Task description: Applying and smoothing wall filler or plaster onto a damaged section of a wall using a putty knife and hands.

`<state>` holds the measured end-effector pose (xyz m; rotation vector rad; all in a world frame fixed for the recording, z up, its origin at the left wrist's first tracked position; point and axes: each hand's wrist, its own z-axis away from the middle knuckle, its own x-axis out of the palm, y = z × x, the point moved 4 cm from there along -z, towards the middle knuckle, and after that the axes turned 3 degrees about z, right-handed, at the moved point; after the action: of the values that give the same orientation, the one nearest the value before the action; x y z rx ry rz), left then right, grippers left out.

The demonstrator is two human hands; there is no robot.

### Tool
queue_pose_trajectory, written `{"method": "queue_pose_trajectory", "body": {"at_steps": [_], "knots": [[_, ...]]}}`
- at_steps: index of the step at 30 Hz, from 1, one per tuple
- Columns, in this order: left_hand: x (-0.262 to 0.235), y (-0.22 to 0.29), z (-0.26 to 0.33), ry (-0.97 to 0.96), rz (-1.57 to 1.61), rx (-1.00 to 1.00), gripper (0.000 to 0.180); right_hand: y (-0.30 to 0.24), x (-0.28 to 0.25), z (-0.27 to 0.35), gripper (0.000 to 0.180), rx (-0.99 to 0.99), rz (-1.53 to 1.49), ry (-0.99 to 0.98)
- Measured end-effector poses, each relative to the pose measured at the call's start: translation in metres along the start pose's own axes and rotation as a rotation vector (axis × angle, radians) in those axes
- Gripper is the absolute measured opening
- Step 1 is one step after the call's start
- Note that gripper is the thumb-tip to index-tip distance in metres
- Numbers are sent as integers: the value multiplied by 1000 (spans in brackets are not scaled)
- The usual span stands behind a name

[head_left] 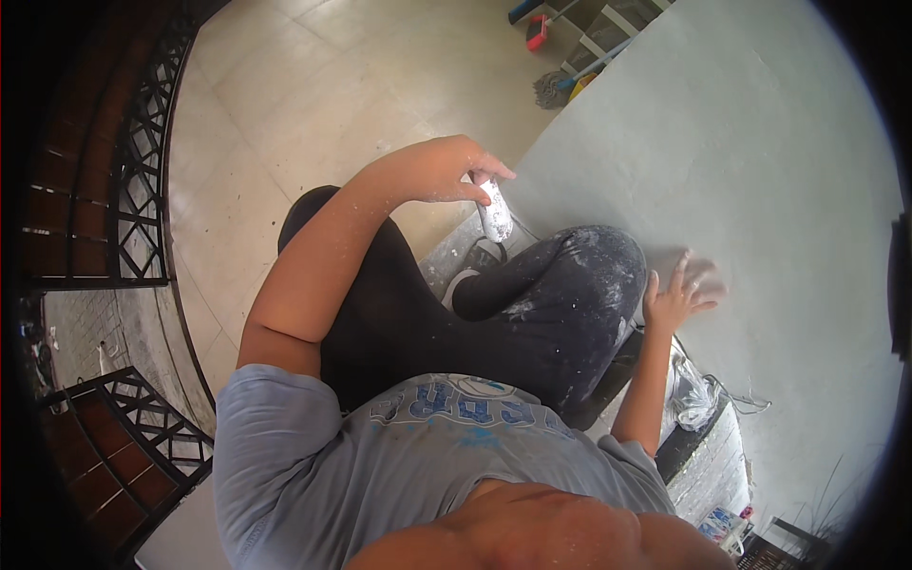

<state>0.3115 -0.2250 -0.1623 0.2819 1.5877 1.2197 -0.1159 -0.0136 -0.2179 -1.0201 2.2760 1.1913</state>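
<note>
My left hand [446,169] is closed around a white, dust-coated corded power tool [495,220], held beside the grey wall [684,161]. A dark cord [496,249] loops from the tool's lower end; its working side is hidden. My right hand [673,304] lies against the wall to the right of my bent knee. Its fingers are spread, and nothing is in it. White dust marks the knee of my dark trousers [589,275].
Beige tiles cover the floor [275,104]. A mop [551,90] and a red object [537,33] stand at the far end by the wall. Black metal gates [142,190] line the left side. Behind my right arm lies a clear plastic bag [696,404] beside a dusty white surface [712,465].
</note>
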Motion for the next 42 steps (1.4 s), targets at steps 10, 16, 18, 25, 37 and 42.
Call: {"method": "queue_pose_trajectory", "body": {"at_steps": [10, 16, 18, 25, 37, 42], "knots": [[0, 3, -3, 6, -2, 73, 46, 4, 11, 1, 81, -103, 41, -20], [2, 2, -3, -18, -17, 34, 47, 45, 4, 2, 69, 789, -301, 317], [1, 0, -3, -26, -19, -26, 47, 15, 4, -13, 72, -19, 89, 146], [0, 3, -4, -24, -56, 36, 48, 30, 6, 12, 66, 502, -201, 222], [0, 5, -4, -17, -66, 35, 50, 41, 10, 14, 64, 688, -175, -123], [2, 2, -5, -35, -79, -12, 50, 40, -1, 10, 68, 689, -257, 124]]}}
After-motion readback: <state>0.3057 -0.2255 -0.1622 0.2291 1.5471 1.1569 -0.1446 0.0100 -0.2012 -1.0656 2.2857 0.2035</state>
